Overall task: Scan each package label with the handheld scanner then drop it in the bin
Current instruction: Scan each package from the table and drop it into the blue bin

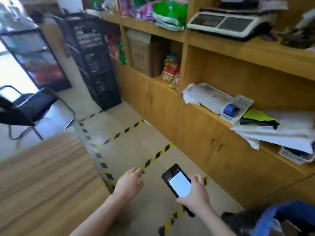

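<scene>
Head view, blurred at the edges; I read the right hand (pixel 196 196) low and right of centre, fingers and thumb clamped round the handheld scanner (pixel 179 182), its lit white screen facing up; left hand (pixel 129 183) just left of it, fingers loosely spread, holding nothing, apart from the scanner; both over floor marked with yellow-black tape (pixel 158 154); wooden shelving (pixel 196 133) fills the right side; weighing scale (pixel 226 23) at upper right; black crates (pixel 92 57) stacked upper left of centre; table (pixel 42 184) lower left.
</scene>
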